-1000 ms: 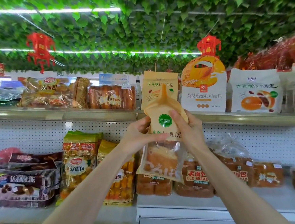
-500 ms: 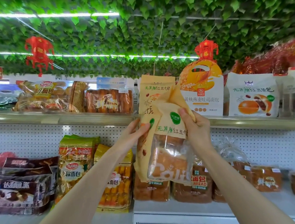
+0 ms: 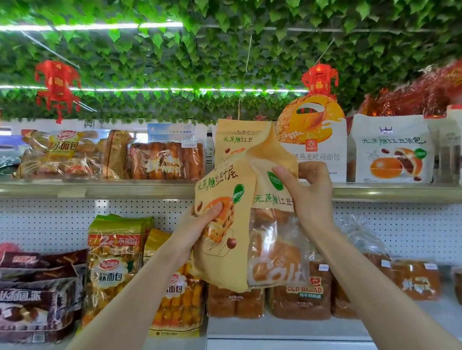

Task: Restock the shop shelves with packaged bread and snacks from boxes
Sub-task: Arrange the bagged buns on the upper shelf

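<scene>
tan bread bag (image 3: 226, 266) in a two-handed grip (left hand (image 3: 199, 228) low, right hand (image 3: 310, 196) high)

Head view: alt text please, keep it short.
A left hand and a right hand hold a tan bread bag up at the upper shelf, in front of a matching bag standing there. Other packaged breads line the shelves.

Both forearms raised, left hand (image 3: 198, 228) gripping, thumb forward; right hand (image 3: 312, 193) pinching, fingers curled
</scene>
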Demonstrator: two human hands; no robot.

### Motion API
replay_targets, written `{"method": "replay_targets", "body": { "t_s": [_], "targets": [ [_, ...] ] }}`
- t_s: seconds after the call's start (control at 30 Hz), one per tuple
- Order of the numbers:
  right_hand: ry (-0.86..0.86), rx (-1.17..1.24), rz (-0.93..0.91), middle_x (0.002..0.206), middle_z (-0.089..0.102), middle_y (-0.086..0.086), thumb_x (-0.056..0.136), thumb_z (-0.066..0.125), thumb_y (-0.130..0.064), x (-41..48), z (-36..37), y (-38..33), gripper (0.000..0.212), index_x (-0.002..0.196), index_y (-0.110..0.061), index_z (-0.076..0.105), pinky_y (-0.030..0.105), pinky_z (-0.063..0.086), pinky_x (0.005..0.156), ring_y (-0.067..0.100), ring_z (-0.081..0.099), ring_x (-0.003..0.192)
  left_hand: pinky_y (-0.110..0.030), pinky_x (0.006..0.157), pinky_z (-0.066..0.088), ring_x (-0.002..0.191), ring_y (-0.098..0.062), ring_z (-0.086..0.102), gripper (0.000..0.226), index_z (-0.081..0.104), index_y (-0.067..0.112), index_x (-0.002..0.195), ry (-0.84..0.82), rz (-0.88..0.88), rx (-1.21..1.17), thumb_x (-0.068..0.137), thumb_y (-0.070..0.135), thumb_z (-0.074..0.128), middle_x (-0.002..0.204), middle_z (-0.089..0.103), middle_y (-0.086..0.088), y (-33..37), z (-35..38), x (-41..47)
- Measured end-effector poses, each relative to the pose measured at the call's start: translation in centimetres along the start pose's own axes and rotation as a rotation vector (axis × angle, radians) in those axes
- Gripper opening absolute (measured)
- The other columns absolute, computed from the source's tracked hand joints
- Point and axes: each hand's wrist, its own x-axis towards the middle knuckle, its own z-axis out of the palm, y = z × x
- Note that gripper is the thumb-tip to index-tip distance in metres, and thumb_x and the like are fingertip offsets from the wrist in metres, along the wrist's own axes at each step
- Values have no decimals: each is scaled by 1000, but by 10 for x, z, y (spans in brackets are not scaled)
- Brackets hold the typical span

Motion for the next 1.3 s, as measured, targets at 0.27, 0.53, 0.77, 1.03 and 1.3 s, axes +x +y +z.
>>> {"method": "replay_targets", "body": {
  "t_s": [0.27, 0.53, 0.77, 1.03, 1.3],
  "targets": [
    [-244, -56, 81, 113, 61, -21, 65, 54, -75, -13, -9, 7, 77, 122, -24, 50, 27, 48, 86, -3, 60, 95, -39, 85, 55, 97, -20, 68, 82, 56, 16, 118, 131, 17, 53, 47, 47, 81, 108, 71, -5, 10, 3, 1],
    [-417, -297, 215, 160, 6, -2, 48, 64, -86, 2, 0, 3, 136, 151, -40, -11, 59, 29, 113, 26, 21, 145, -28, 68, 52, 94, -13, 64, 83, 45, 19, 119, 308, 126, 8, 51, 36, 90, 107, 63, 1, 22, 5, 4],
    [-257, 12, 226, 124, 62, -7, 85, 70, -35, 5, 6, 8, 79, 148, -40, 24, 26, 58, 78, 4, 66, 99, -32, 81, 51, 99, -13, 61, 80, 49, 17, 122, 453, 214, 84, 57, 40, 89, 107, 62, 4, 32, 0, 8],
    [26, -144, 188, 101, 73, 0, 84, 73, -30, 11, 19, 10, 35, 114, -13, 66, 39, 58, 81, 16, 70, 89, -40, 88, 54, 98, -14, 63, 63, 60, 20, 115, 456, 292, 120, 63, 47, 84, 104, 67, 7, 37, -11, 7],
    [137, -105, 185, 87, 73, 0, 82, 75, -35, 30, 27, 6, 21, 73, -22, 62, 42, 58, 79, 21, 70, 85, -36, 85, 53, 99, -11, 63, 46, 56, 31, 106, 437, 397, 58, 70, 45, 81, 102, 66, 13, 51, -6, 18]
  ]
}}
